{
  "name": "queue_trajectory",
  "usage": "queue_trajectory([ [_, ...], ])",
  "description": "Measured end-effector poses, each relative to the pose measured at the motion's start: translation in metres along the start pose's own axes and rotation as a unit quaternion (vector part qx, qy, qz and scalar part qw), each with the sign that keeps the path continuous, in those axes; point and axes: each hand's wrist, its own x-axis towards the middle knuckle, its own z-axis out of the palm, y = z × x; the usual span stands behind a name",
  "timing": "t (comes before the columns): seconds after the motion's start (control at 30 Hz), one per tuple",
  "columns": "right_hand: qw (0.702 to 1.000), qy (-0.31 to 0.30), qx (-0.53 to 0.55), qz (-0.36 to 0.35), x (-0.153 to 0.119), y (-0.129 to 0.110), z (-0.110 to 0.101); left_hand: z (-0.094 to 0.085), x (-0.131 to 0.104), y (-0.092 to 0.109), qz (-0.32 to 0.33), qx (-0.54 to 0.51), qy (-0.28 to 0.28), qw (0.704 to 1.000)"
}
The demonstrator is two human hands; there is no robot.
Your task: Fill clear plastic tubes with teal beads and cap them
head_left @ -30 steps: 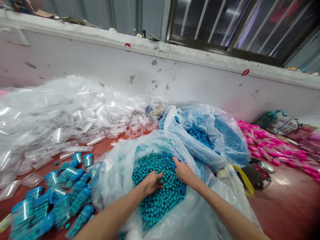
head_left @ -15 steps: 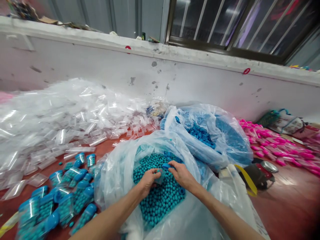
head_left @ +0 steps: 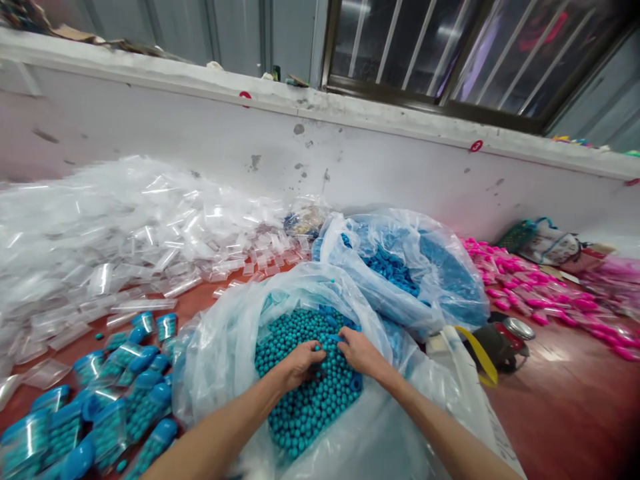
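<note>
At lower centre, a front bag [head_left: 215, 360] contains beads [head_left: 310, 420]. The left hand [head_left: 301, 365] and right hand [head_left: 365, 353] are positioned above the beads, with a cap [head_left: 334, 339] at the right fingers. A rear bag [head_left: 450, 287] stands behind, to the right. Packets [head_left: 110, 427] lie lower left; sleeves [head_left: 125, 220] lie behind them. Pouches [head_left: 545, 293] lie at the right edge. A wall [head_left: 380, 163] runs behind, below a window [head_left: 470, 53].
</note>
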Motion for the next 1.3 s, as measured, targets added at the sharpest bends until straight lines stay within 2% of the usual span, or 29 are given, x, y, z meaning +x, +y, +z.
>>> queue_trajectory([
  [0.07,0.991,-0.014,0.132,0.001,0.002,0.001,-0.005,-0.007,-0.007,0.0,0.017,-0.046,-0.03,0.998],
  [0.17,0.956,-0.039,0.29,0.028,0.001,-0.001,-0.008,-0.015,-0.019,0.002,0.038,-0.09,-0.043,0.994],
  [0.23,0.935,-0.04,0.35,0.042,-0.002,-0.005,-0.008,-0.017,-0.025,0.004,0.055,-0.115,-0.045,0.991],
  [0.3,0.926,-0.029,0.374,0.036,-0.007,-0.01,-0.01,-0.017,-0.03,0.005,0.072,-0.135,-0.045,0.987],
  [0.4,0.937,0.024,0.348,-0.003,-0.016,-0.02,-0.015,-0.017,-0.037,0.007,0.079,-0.131,-0.028,0.988],
  [0.53,0.958,0.107,0.258,-0.063,-0.027,-0.031,-0.024,-0.016,-0.046,0.009,0.087,-0.141,-0.015,0.986],
  [0.7,0.961,0.205,0.152,-0.109,-0.034,-0.035,-0.025,-0.018,-0.05,0.005,0.087,-0.145,0.006,0.986],
  [0.83,0.957,0.203,0.124,-0.166,-0.04,-0.038,-0.022,-0.02,-0.049,0.002,0.115,-0.118,0.013,0.986],
  [0.9,0.958,0.183,0.112,-0.189,-0.042,-0.041,-0.02,-0.018,-0.05,0.002,0.149,-0.113,-0.005,0.982],
  [1.0,0.965,0.16,0.134,-0.157,-0.044,-0.044,-0.016,-0.011,-0.053,0.002,0.173,-0.122,-0.041,0.976],
  [1.17,0.961,0.134,0.238,-0.052,-0.04,-0.043,-0.016,-0.002,-0.062,0.001,0.147,-0.114,-0.055,0.981],
  [1.3,0.944,0.162,0.287,0.003,-0.038,-0.041,-0.022,-0.003,-0.067,0.001,0.123,-0.128,-0.058,0.982],
])
